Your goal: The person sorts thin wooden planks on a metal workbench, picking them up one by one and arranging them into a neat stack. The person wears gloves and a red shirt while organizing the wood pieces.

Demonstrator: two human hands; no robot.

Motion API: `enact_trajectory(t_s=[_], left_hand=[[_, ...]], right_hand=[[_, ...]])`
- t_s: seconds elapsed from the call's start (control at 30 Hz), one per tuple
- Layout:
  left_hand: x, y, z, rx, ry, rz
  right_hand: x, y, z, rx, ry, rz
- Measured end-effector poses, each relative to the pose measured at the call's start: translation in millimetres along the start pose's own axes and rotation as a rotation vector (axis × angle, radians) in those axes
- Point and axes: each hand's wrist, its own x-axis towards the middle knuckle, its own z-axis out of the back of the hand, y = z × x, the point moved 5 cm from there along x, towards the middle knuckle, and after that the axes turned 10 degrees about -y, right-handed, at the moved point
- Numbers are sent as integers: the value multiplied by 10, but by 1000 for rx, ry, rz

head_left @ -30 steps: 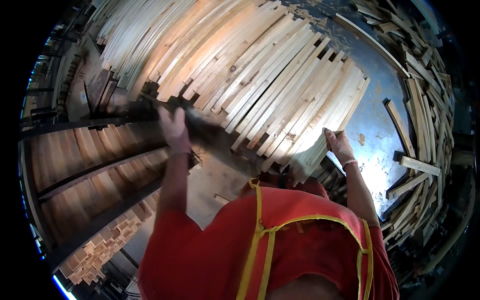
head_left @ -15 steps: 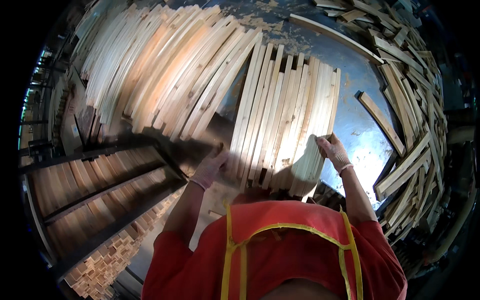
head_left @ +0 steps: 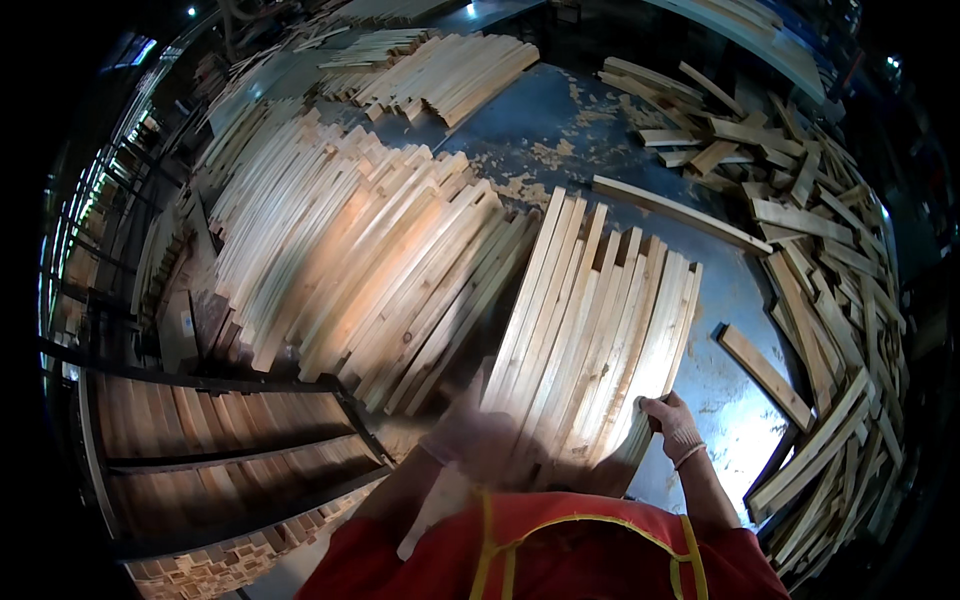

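Note:
A row of pale wooden strips [head_left: 585, 350] lies side by side in front of me, their far ends uneven. My right hand [head_left: 672, 420], in a light glove, is closed at the near right edge of the row, thumb against the outermost strip. At the near left side of the row, my left hand [head_left: 470, 425] is smeared by motion, so its fingers cannot be made out. Beneath my left wrist shows a pale, narrow shape [head_left: 432, 508] that I cannot identify.
A broad stack of strips [head_left: 350, 260] stands to the left, with another stack [head_left: 450, 75] behind it. Loose offcuts [head_left: 830, 230] heap up on the right. A single strip [head_left: 765, 375] lies on the metal table [head_left: 720, 300]. A dark-framed rack of wood [head_left: 230, 430] is at lower left.
The view has tilted up, so more of the far table shows and everything sits lower in the picture. My left hand has moved closer against the row; my right hand stays at its right edge.

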Motion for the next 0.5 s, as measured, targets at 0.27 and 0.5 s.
enact_trajectory(t_s=[0.27,0.5], left_hand=[[1200,-1354,497,2,-46,-64],[3616,-2284,1314,-281,-64,13]], right_hand=[[807,1641,-883,45,0,160],[2285,3696,-2005,126,70,375]])
